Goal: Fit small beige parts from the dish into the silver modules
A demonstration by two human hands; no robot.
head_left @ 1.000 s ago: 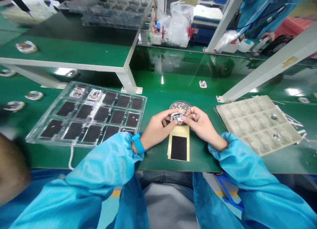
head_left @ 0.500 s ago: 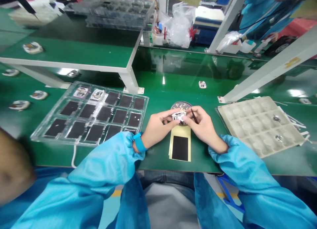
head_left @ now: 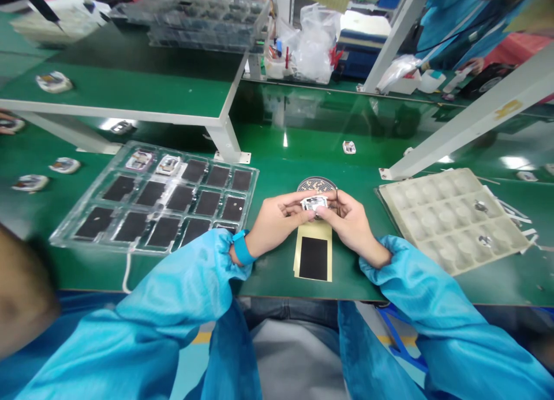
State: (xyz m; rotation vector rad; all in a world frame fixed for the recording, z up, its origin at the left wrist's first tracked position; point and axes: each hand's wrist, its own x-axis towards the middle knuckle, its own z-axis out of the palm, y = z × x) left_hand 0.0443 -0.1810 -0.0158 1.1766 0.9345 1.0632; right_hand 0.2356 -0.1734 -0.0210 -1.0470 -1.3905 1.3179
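A small white device part (head_left: 314, 203) is held between both hands above the table. My left hand (head_left: 281, 218) grips its left side, thumb and fingers pinched on it. My right hand (head_left: 347, 220) pinches the right side and also has a thin dark tool (head_left: 337, 199) between its fingers. Partly hidden behind the hands is a round dish (head_left: 317, 183) with many tiny pieces. Below them lies a yellow sheet (head_left: 314, 231) bearing a black rectangle (head_left: 314, 259).
At the left sits a clear compartment tray (head_left: 176, 179) with black pads and two white parts. A cream tray (head_left: 450, 215) lies at the right. White posts of a raised shelf (head_left: 173, 82) stand behind. Another person's hand (head_left: 5, 122) shows at the far left.
The dark tool in my right hand has turned more upright. A person's hand has appeared at the far left edge over a white part. The view has shifted slightly.
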